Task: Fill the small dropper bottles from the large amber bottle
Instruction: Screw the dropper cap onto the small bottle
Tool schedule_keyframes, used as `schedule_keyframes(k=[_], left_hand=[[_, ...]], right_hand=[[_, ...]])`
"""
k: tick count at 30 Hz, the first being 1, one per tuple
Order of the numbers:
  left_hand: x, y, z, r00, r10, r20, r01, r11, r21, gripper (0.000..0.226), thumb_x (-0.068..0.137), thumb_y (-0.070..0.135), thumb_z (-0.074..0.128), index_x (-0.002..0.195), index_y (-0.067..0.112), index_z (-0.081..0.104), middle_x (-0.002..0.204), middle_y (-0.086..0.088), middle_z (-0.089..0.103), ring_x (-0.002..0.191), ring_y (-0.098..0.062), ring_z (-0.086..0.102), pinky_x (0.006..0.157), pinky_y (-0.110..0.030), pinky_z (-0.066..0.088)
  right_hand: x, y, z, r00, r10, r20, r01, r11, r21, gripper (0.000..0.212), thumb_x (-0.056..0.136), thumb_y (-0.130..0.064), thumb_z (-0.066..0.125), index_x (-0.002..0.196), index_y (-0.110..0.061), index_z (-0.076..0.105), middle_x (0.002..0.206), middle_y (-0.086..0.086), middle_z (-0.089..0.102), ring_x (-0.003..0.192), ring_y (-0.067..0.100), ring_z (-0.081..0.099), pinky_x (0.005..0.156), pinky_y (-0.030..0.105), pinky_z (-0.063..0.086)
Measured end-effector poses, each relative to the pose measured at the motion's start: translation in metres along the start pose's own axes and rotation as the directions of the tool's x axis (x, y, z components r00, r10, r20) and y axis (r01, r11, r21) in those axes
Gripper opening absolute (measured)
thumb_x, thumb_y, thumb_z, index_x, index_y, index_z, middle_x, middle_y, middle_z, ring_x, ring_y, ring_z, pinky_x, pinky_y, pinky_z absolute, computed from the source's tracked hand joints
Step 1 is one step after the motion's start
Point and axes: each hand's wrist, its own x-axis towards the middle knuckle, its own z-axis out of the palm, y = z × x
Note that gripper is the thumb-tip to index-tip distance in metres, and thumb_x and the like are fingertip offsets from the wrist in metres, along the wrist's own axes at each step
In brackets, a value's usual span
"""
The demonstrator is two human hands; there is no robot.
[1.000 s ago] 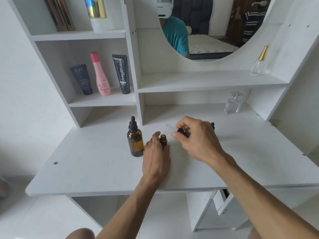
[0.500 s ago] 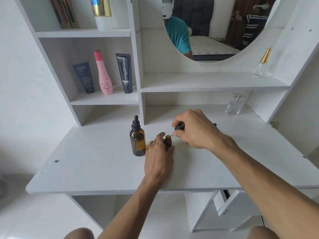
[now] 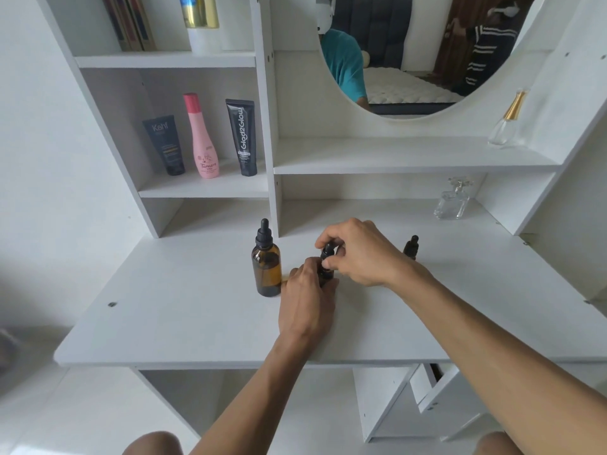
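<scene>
Large amber bottle (image 3: 266, 269) stands capped on counter (image 3: 164, 316), contents hard to judge. Just right, left hand (image 3: 307, 302) grips small dropper bottle (image 3: 325, 275), mostly hidden. Right hand (image 3: 359, 254) pinches its dropper cap (image 3: 327, 250). Second small bottle (image 3: 411, 246) behind wrist, partly hidden. Perfume bottle (image 3: 452, 200) far right.

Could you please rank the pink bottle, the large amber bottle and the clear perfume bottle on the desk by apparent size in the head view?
1. Pink bottle, tallest.
2. Large amber bottle, though nearer the camera.
3. Clear perfume bottle, clearly smallest.
</scene>
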Motion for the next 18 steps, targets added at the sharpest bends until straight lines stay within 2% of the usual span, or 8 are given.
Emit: schedule_keyframes(k=[3, 5, 7, 10, 12, 14, 18], left_hand=[[0.0003, -0.0020, 0.0021, 1.000, 0.014, -0.009, -0.014, 1.000, -0.016, 0.018, 0.092, 0.022, 0.065, 0.107, 0.014, 0.060, 0.097, -0.004, 0.070, 0.091, -0.028, 0.060, 0.078, -0.046, 0.049], [0.0010, -0.0031, 0.0031, 1.000, 0.014, -0.016, -0.014, 1.000, -0.023, 0.017, 0.092, 0.022, 0.065, 0.107, 0.014, 0.060, 0.096, -0.004, 0.070, 0.091, -0.028, 0.060, 0.077, -0.046, 0.049], [0.0016, -0.0045, 0.0040, 1.000, 0.018, -0.019, -0.018, 0.999, -0.031, 0.018, 0.092, 0.023, 0.065, 0.107, 0.014, 0.061, 0.095, -0.003, 0.070, 0.090, -0.027, 0.060, 0.076, -0.046, 0.050], [0.0022, -0.0042, 0.0041, 1.000, 0.016, -0.018, -0.016, 0.999, -0.033, 0.018, 0.091, 0.023, 0.065, 0.107, 0.014, 0.062, 0.095, -0.003, 0.070, 0.089, -0.027, 0.060, 0.076, -0.046, 0.050], [0.0024, -0.0047, 0.0042, 0.999, 0.022, -0.028, -0.023, 0.999, -0.027, 0.017, 0.091, 0.023, 0.065, 0.105, 0.014, 0.062, 0.094, -0.003, 0.070, 0.088, -0.027, 0.060, 0.076, -0.046, 0.050], [0.0022, -0.0049, 0.0045, 0.999, 0.027, -0.026, -0.028, 0.999, -0.027, 0.016, 0.091, 0.022, 0.066, 0.104, 0.013, 0.062, 0.093, -0.004, 0.070, 0.088, -0.028, 0.060, 0.075, -0.046, 0.050], [0.0030, -0.0059, 0.0039, 1.000, 0.005, -0.018, -0.006, 0.998, -0.055, 0.021, 0.090, 0.023, 0.067, 0.108, 0.013, 0.064, 0.095, -0.003, 0.072, 0.091, -0.027, 0.063, 0.077, -0.046, 0.053]], right_hand=[[-0.0025, 0.0052, 0.0048, 1.000, -0.006, 0.009, 0.006, 1.000, 0.005, 0.031, 0.091, -0.014, 0.069, 0.121, -0.022, 0.070, 0.111, 0.002, 0.070, 0.084, 0.012, 0.060, 0.081, 0.023, 0.046], [-0.0040, 0.0066, 0.0058, 1.000, -0.010, -0.020, 0.010, 1.000, 0.022, 0.029, 0.090, -0.020, 0.073, 0.119, -0.020, 0.070, 0.110, 0.003, 0.071, 0.081, 0.011, 0.060, 0.080, 0.023, 0.048], [-0.0045, 0.0080, 0.0047, 0.999, -0.014, -0.038, 0.015, 0.999, 0.032, 0.030, 0.086, -0.026, 0.078, 0.115, -0.020, 0.071, 0.105, -0.003, 0.070, 0.078, 0.012, 0.063, 0.076, 0.020, 0.049], [-0.0037, 0.0091, 0.0047, 0.999, -0.034, -0.025, 0.035, 0.999, 0.040, 0.026, 0.087, -0.017, 0.076, 0.112, -0.023, 0.072, 0.102, -0.010, 0.069, 0.071, 0.001, 0.062, 0.064, 0.009, 0.042], [-0.0029, 0.0095, 0.0060, 0.997, -0.045, -0.058, 0.047, 0.998, 0.034, 0.021, 0.087, -0.021, 0.076, 0.108, -0.021, 0.073, 0.102, -0.004, 0.071, 0.066, -0.004, 0.056, 0.067, 0.015, 0.043], [-0.0033, 0.0093, 0.0054, 0.997, -0.048, -0.066, 0.050, 0.998, 0.030, 0.024, 0.085, -0.027, 0.078, 0.108, -0.021, 0.073, 0.100, -0.006, 0.071, 0.066, -0.002, 0.056, 0.070, 0.019, 0.044], [-0.0030, 0.0101, 0.0042, 0.998, -0.052, -0.018, 0.053, 0.997, 0.052, 0.026, 0.085, -0.018, 0.077, 0.110, -0.024, 0.073, 0.098, -0.011, 0.067, 0.068, 0.004, 0.061, 0.066, 0.015, 0.045]])
